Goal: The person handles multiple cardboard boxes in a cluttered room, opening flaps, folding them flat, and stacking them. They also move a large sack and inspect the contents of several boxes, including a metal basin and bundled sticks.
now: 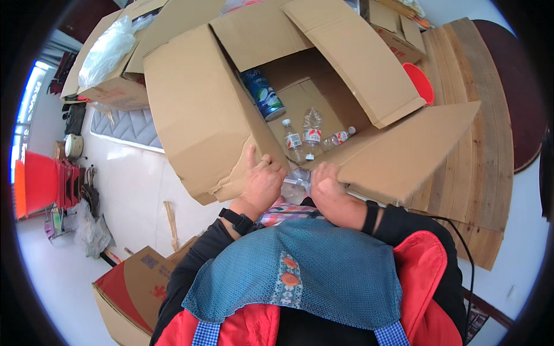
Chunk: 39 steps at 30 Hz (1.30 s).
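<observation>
A large open cardboard box [207,104] stands before me with its flaps spread. My left hand [265,177] is at its near left corner, index finger extended along a flap with a torn surface layer; the fingers seem curled on the flap's edge. My right hand [329,186] is closed at the near edge, beside the right flap [411,147]; what it grips is hidden. Inside the box lie a blue printed canister [264,95] and several clear plastic bottles [312,129] with red and white labels. Clear plastic [294,184] shows between my hands, below the box's edge.
A wooden plank surface [467,129] with a red container [419,83] lies to the right. Another box with a plastic bag [108,52] stands at the upper left. A printed box [134,289] is at lower left, near red stools [47,186]. A black cable [469,259] hangs at right.
</observation>
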Each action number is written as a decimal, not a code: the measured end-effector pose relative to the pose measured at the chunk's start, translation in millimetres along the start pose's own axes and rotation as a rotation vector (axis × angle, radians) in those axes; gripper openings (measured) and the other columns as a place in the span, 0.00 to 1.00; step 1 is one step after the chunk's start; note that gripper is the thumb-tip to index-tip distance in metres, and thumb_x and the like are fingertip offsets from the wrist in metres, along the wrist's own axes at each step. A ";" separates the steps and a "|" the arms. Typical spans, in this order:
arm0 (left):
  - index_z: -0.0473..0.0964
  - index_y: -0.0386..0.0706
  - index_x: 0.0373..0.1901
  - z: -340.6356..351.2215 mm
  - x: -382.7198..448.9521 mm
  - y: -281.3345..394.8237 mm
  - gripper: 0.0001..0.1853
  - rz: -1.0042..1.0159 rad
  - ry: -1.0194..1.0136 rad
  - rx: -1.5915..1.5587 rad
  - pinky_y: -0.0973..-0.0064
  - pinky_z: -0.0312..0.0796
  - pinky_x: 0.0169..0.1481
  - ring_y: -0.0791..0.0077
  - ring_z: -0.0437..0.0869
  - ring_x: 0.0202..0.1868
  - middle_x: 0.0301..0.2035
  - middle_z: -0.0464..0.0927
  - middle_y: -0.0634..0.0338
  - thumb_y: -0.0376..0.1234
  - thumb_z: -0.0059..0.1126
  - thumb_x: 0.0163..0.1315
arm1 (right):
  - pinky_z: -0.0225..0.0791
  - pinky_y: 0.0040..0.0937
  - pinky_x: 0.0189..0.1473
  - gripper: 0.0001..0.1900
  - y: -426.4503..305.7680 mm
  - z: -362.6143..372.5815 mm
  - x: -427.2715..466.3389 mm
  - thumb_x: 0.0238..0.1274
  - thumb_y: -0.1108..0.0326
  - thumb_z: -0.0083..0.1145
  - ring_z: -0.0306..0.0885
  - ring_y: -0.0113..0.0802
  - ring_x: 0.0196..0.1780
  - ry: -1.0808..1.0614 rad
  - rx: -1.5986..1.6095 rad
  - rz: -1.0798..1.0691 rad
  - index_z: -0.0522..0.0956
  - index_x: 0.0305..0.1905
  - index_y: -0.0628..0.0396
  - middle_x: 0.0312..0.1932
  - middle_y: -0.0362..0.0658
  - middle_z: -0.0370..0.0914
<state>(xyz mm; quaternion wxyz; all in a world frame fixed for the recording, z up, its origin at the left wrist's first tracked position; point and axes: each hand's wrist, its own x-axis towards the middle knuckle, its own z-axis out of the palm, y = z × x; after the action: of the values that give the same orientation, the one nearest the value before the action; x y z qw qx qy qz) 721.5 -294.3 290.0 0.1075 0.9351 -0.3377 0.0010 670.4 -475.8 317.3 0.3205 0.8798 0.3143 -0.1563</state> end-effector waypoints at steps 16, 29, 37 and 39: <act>0.82 0.43 0.25 -8.1 116.4 -34.7 0.28 0.271 -0.356 -0.026 0.61 0.64 0.55 0.58 0.81 0.38 0.27 0.81 0.53 0.53 0.40 0.67 | 0.48 0.70 0.63 0.22 35.9 89.0 -83.4 0.62 0.55 0.50 0.45 0.52 0.74 -0.091 1.190 0.664 0.71 0.56 0.56 0.68 0.52 0.57; 0.78 0.45 0.26 23.0 63.4 -70.4 0.09 -0.023 -0.227 -0.047 0.63 0.71 0.40 0.55 0.81 0.31 0.25 0.80 0.54 0.39 0.54 0.57 | 0.42 0.74 0.64 0.31 97.6 237.7 -44.1 0.62 0.51 0.50 0.29 0.50 0.78 -0.308 0.607 1.065 0.63 0.67 0.51 0.75 0.47 0.46; 0.77 0.43 0.34 28.7 23.1 -88.6 0.08 0.002 -0.085 0.031 0.60 0.67 0.54 0.59 0.79 0.45 0.36 0.80 0.55 0.30 0.59 0.50 | 0.47 0.69 0.63 0.30 63.7 294.6 -83.9 0.55 0.54 0.58 0.35 0.42 0.78 -0.122 0.666 1.074 0.68 0.63 0.50 0.74 0.44 0.46; 0.76 0.42 0.35 25.7 33.5 -85.0 0.10 0.019 -0.130 0.053 0.60 0.65 0.57 0.57 0.78 0.47 0.39 0.79 0.53 0.31 0.59 0.49 | 0.46 0.69 0.63 0.27 69.9 284.2 -80.0 0.55 0.55 0.58 0.39 0.43 0.77 -0.088 0.646 1.063 0.70 0.61 0.50 0.73 0.43 0.50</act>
<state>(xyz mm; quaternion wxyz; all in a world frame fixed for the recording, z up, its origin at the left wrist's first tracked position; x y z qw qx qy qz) 799.3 -257.0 250.4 0.0604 0.9325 -0.3526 -0.0495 634.9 -742.0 176.0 0.0847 0.9612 -0.2433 -0.0985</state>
